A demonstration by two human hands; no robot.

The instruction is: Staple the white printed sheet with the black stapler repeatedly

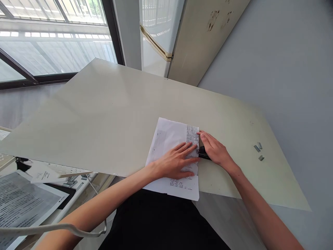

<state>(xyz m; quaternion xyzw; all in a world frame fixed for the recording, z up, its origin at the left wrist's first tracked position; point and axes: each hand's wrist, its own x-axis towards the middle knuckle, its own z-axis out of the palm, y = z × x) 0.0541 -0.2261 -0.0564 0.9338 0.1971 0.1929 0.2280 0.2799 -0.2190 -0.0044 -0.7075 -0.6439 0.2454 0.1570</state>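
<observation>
"Findings, left to right?"

"Paper [169, 130], on the table [117, 114]. The left hand [174, 161] lies flat on it, clasping nothing."

"Progress?"

"Apparent staple rows [192, 133] pack the paper's upper right; none visible lower. Part-done, I judge. At the paper's right edge, a black stapler [204, 152], right hand [215, 149] over it; whether squeezing, I cannot tell from here. Farther right of the paper, loose grey strips [257, 148]."

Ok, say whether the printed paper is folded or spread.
Spread: the paper lies mostly flat under the left hand, overhanging the table.
</observation>
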